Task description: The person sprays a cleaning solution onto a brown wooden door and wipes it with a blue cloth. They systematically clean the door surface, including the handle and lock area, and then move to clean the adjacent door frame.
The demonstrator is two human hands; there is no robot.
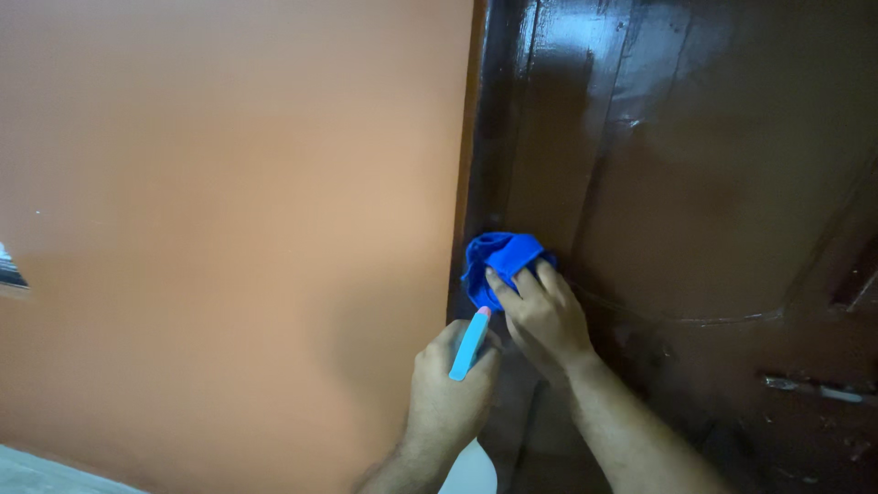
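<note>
My right hand (541, 316) presses a bunched blue cloth (494, 261) against the left edge of a glossy dark brown wooden door (695, 183). Just below and left of it, my left hand (448, 389) grips a spray bottle by its neck. The bottle's light blue trigger head with a red nozzle tip (470, 344) points up toward the cloth. Part of the bottle's white body (471, 471) shows under my left wrist at the bottom edge.
An orange-brown painted wall (229, 229) fills the left half of the view, meeting the door frame (468, 137). A metal latch (819, 389) sits low on the door's right side. A pale strip of floor (27, 471) shows at the bottom left corner.
</note>
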